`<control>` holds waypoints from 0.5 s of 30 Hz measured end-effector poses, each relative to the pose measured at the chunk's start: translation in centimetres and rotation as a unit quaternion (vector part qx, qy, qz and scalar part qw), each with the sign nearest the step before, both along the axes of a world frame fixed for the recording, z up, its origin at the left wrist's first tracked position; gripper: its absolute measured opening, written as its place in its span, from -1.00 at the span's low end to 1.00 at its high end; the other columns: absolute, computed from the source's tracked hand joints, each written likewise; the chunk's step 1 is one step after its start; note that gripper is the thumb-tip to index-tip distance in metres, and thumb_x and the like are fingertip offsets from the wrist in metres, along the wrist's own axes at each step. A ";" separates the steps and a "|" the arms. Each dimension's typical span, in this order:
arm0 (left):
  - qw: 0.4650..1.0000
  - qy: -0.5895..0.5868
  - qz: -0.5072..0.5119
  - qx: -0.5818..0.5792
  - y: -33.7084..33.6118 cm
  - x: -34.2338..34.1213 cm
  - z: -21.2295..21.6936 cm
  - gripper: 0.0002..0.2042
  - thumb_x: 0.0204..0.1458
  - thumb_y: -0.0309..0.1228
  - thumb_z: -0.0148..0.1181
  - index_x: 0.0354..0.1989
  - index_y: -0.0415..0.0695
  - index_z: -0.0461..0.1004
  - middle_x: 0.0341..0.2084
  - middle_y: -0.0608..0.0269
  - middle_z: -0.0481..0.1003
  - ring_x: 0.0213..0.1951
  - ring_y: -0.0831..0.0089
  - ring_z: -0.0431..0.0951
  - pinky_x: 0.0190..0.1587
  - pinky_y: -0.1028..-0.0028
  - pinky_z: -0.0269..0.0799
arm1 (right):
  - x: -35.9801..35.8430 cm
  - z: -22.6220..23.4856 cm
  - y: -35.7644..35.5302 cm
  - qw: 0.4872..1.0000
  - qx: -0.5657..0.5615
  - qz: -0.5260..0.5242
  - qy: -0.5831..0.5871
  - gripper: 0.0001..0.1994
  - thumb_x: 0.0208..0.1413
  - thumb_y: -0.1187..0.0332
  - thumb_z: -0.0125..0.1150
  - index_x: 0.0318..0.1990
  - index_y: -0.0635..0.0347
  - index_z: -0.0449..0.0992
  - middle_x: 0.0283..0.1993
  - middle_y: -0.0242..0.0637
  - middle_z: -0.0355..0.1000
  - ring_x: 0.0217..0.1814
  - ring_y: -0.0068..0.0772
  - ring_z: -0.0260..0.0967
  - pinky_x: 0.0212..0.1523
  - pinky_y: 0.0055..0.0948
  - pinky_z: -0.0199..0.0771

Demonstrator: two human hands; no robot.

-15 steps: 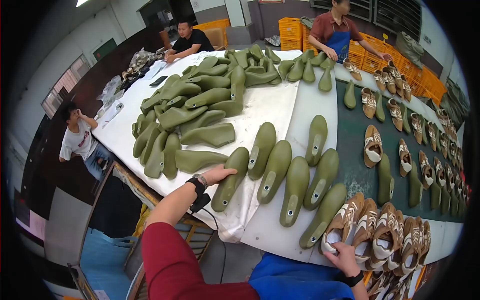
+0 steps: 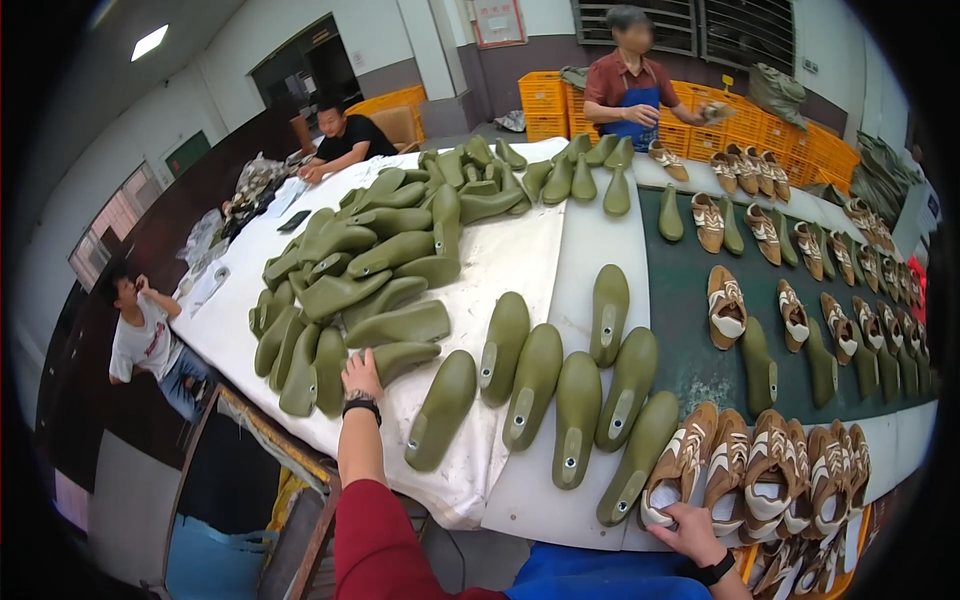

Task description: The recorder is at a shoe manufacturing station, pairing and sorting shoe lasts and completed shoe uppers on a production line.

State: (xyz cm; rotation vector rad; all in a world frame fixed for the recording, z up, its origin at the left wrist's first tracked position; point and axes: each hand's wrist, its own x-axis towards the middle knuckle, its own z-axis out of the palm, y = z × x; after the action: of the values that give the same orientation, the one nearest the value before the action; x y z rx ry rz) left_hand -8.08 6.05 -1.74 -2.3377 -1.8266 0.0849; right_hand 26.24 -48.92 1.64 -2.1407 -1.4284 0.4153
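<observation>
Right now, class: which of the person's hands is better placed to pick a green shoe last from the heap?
Left. The left hand already rests on a green last at the heap's edge; the right hand is beside the finished shoes.

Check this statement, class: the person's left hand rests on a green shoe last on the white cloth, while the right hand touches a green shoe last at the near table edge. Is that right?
Not quite. In the head view the right hand touches a brown-and-white shoe, not a green last. The left hand does rest on a green shoe last on the white cloth.
</observation>
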 end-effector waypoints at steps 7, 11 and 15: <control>0.998 0.051 -0.033 -0.028 1.1 2.1 1.3 -0.21 -0.45 -0.19 0.36 0.05 -0.18 0.14 -0.05 0.03 0.30 0.06 0.15 0.27 0.13 0.21 0.11 | 0.7 0.1 0.5 1.000 -0.004 0.007 0.013 -0.68 -0.16 0.09 0.31 -0.40 0.17 0.53 -0.45 -0.20 0.45 -0.42 -0.11 0.42 -0.41 -0.30 0.42; 0.996 -0.039 -0.004 -0.084 0.5 3.1 2.1 -0.17 -0.49 -0.11 0.37 0.03 -0.22 0.18 -0.13 -0.02 0.40 -0.04 0.12 0.41 0.01 0.27 0.31 | 0.7 -0.2 0.7 1.000 0.005 0.007 -0.001 -0.68 -0.18 0.11 0.32 -0.41 0.18 0.54 -0.46 -0.20 0.46 -0.44 -0.11 0.43 -0.43 -0.30 0.42; 0.945 -0.057 -0.010 -0.323 0.0 6.0 5.7 -0.21 -0.45 0.03 0.31 -0.06 -0.33 0.33 -0.23 -0.04 0.49 -0.19 0.12 0.52 -0.14 0.33 0.45 | 0.6 -0.6 0.5 1.000 0.021 0.006 -0.005 -0.69 -0.20 0.12 0.33 -0.42 0.18 0.54 -0.47 -0.19 0.46 -0.45 -0.11 0.43 -0.43 -0.30 0.42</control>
State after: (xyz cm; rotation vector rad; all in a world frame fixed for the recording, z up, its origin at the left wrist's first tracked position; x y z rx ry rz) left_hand -2.09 6.01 3.92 -2.8245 -2.0607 0.6538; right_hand 26.82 -48.38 1.04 -2.1054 -1.4428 0.3755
